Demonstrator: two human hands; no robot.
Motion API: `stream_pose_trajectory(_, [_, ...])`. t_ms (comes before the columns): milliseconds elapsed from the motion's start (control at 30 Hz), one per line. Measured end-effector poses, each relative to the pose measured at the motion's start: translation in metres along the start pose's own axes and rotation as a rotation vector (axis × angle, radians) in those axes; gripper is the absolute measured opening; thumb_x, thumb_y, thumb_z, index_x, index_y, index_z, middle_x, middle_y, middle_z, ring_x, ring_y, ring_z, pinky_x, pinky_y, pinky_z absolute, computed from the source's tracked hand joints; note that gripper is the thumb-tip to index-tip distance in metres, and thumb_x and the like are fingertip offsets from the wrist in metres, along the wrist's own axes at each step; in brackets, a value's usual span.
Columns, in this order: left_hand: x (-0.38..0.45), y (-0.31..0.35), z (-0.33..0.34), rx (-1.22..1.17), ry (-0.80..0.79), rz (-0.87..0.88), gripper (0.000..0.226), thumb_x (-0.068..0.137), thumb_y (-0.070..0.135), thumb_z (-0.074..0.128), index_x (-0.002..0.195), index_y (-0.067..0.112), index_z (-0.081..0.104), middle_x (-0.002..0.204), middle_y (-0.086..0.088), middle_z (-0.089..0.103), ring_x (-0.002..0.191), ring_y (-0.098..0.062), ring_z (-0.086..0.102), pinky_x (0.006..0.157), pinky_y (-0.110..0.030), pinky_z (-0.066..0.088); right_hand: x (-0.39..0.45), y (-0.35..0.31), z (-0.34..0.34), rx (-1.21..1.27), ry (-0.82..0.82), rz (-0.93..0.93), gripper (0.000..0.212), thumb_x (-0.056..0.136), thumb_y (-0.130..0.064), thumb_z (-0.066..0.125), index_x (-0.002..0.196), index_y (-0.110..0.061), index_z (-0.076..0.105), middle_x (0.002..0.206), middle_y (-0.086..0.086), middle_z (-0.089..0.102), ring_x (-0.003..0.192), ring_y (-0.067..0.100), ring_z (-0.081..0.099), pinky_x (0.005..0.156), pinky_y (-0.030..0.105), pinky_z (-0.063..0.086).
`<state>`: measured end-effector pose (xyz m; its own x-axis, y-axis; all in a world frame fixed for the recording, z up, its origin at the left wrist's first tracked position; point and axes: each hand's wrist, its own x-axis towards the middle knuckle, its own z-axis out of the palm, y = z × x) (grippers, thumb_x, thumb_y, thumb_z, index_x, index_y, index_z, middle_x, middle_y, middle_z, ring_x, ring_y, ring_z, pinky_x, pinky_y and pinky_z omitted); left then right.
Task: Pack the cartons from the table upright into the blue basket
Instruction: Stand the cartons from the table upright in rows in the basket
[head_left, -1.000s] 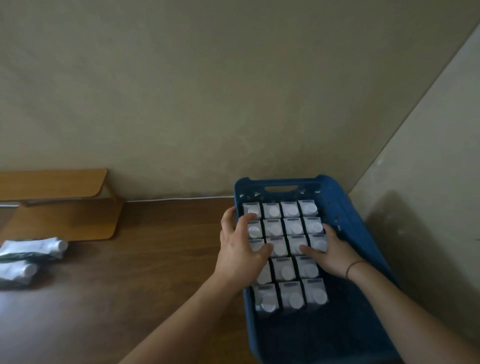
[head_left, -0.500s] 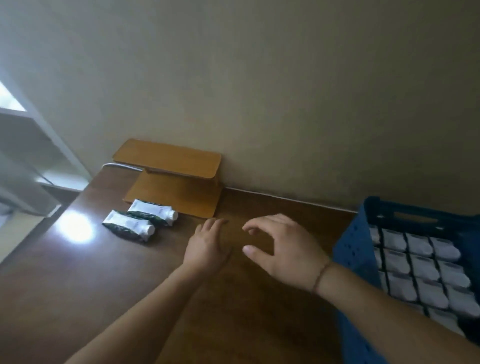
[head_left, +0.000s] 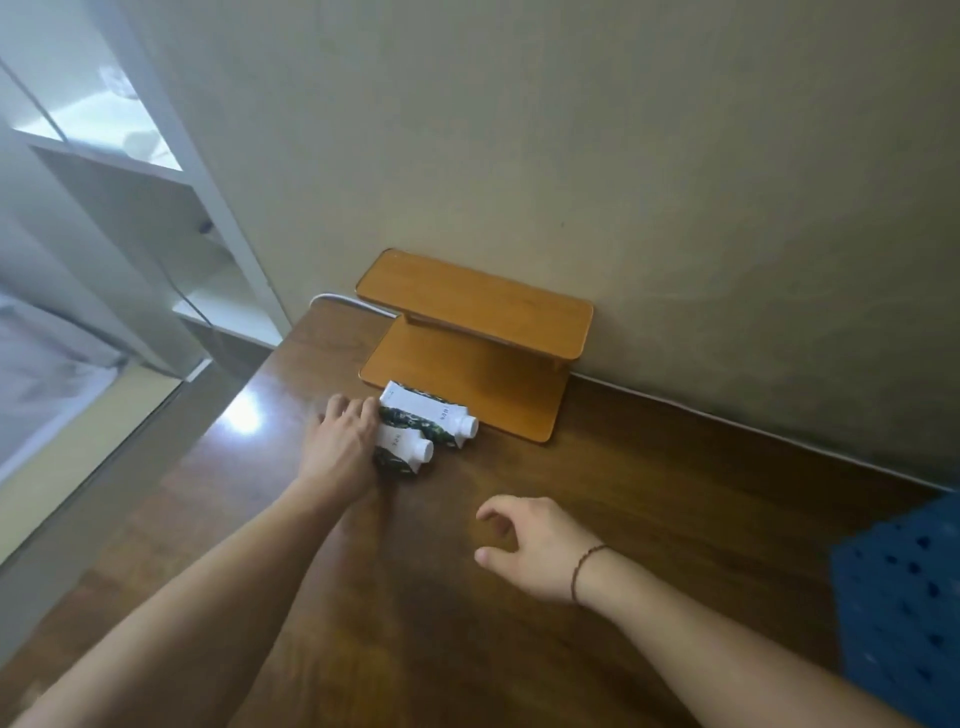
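Note:
Two white and dark green cartons with round white caps lie on their sides on the brown table (head_left: 597, 483). My left hand (head_left: 340, 447) covers the bottom end of the near carton (head_left: 408, 451), fingers over it; whether it grips the carton I cannot tell. The far carton (head_left: 434, 415) lies just behind it, touching the wooden shelf's base. My right hand (head_left: 530, 545) hovers over the table to the right of the cartons, fingers curled apart, holding nothing. Only a corner of the blue basket (head_left: 904, 597) shows at the right edge; its contents are out of view.
A small two-level wooden shelf (head_left: 478, 332) stands against the beige wall behind the cartons, with a white cable running behind it. The table's left edge borders a window frame (head_left: 208, 208).
My view swung left from the basket full of upright cartons. Both hands left the basket; the left hand reached onto the near carton, the right trails over the table.

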<state>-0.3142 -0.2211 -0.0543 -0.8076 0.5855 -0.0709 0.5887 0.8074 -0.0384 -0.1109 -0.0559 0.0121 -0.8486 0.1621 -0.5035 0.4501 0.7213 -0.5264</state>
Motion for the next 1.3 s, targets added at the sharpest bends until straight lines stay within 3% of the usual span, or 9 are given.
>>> stream_pose_trajectory(100, [-0.014, -0.003, 0.007, -0.079, 0.080, -0.024, 0.052, 0.063, 0.022, 0.077, 0.112, 0.011, 0.063, 0.108, -0.008, 0.061, 0.109, -0.035, 0.050, 0.084, -0.043, 0.040, 0.011, 0.000, 0.002, 0.158, 0.068, 0.055, 0.041, 0.086, -0.039, 0.065, 0.124, -0.030, 0.055, 0.110, -0.007, 0.061, 0.090, 0.009, 0.059, 0.075, 0.022, 0.047])
stream_pose_trajectory(233, [-0.049, 0.015, 0.018, -0.321, 0.176, -0.055, 0.046, 0.060, 0.037, 0.083, 0.092, 0.015, 0.057, 0.093, -0.004, 0.053, 0.090, -0.031, 0.055, 0.060, -0.037, 0.047, 0.020, 0.003, 0.006, 0.250, 0.144, 0.102, 0.043, 0.082, -0.037, 0.070, 0.122, -0.031, 0.055, 0.108, -0.006, 0.062, 0.090, 0.009, 0.060, 0.080, 0.026, 0.052])
stream_pose_trajectory(367, [-0.077, 0.061, 0.010, -0.538, 0.242, 0.017, 0.047, 0.059, 0.056, 0.064, 0.088, 0.023, 0.048, 0.088, 0.004, 0.048, 0.082, -0.023, 0.055, 0.052, -0.036, 0.048, 0.010, 0.011, 0.001, 0.284, 0.232, 0.110, 0.074, 0.077, -0.049, 0.072, 0.140, -0.034, 0.036, 0.141, -0.003, 0.044, 0.120, 0.019, 0.052, 0.100, 0.036, 0.045])
stream_pose_trajectory(467, [-0.080, 0.104, -0.001, -0.658, 0.286, 0.191, 0.052, 0.062, 0.056, 0.067, 0.097, 0.021, 0.051, 0.092, 0.001, 0.052, 0.079, -0.020, 0.057, 0.051, -0.040, 0.053, -0.012, 0.015, -0.014, 0.399, 0.335, 0.097, 0.072, 0.075, -0.050, 0.073, 0.137, -0.036, 0.038, 0.135, 0.000, 0.050, 0.113, 0.017, 0.053, 0.091, 0.030, 0.048])
stream_pose_trajectory(533, [-0.079, 0.131, -0.009, -0.759, 0.303, 0.291, 0.060, 0.064, 0.054, 0.073, 0.107, 0.019, 0.051, 0.099, -0.002, 0.054, 0.083, -0.017, 0.058, 0.058, -0.039, 0.057, -0.035, 0.022, -0.029, 0.326, 0.468, 0.066, 0.057, 0.075, -0.045, 0.076, 0.126, -0.037, 0.050, 0.125, -0.002, 0.057, 0.101, 0.012, 0.055, 0.077, 0.021, 0.047])
stream_pose_trajectory(600, [-0.077, 0.155, -0.014, -0.863, 0.247, 0.392, 0.078, 0.066, 0.050, 0.082, 0.127, 0.020, 0.044, 0.121, -0.005, 0.052, 0.106, -0.018, 0.058, 0.084, -0.041, 0.059, -0.066, 0.033, -0.043, 0.264, 0.566, 0.028, 0.060, 0.073, -0.038, 0.080, 0.126, -0.035, 0.051, 0.124, -0.004, 0.057, 0.106, 0.012, 0.055, 0.077, 0.017, 0.046])
stream_pose_trajectory(700, [-0.077, 0.190, -0.025, -0.880, 0.157, 0.525, 0.104, 0.070, 0.060, 0.078, 0.150, 0.023, 0.022, 0.150, -0.006, 0.031, 0.140, -0.021, 0.035, 0.114, -0.036, 0.035, -0.120, 0.057, -0.068, 0.248, 0.707, 0.003, 0.069, 0.069, -0.026, 0.084, 0.130, -0.032, 0.051, 0.129, -0.006, 0.057, 0.116, 0.010, 0.054, 0.087, 0.019, 0.048])
stream_pose_trajectory(1067, [-0.129, 0.379, -0.103, -1.119, 0.022, 0.697, 0.057, 0.090, 0.062, 0.046, 0.135, 0.027, 0.052, 0.136, 0.019, 0.039, 0.131, -0.004, 0.034, 0.104, -0.022, 0.031, -0.338, 0.193, -0.116, -0.205, 1.159, 0.109, 0.057, 0.061, -0.024, 0.087, 0.113, -0.018, 0.065, 0.116, -0.004, 0.063, 0.108, 0.016, 0.055, 0.092, 0.026, 0.043])
stream_pose_trajectory(1300, [-0.165, 0.457, -0.127, -1.197, -0.109, 0.605, 0.046, 0.092, 0.053, 0.057, 0.132, 0.031, 0.054, 0.139, 0.015, 0.038, 0.135, -0.011, 0.025, 0.108, -0.029, 0.027, -0.410, 0.248, -0.115, -0.462, 1.045, 0.307, 0.067, 0.060, -0.040, 0.086, 0.119, -0.023, 0.061, 0.105, -0.002, 0.068, 0.093, 0.017, 0.054, 0.066, 0.033, 0.049])
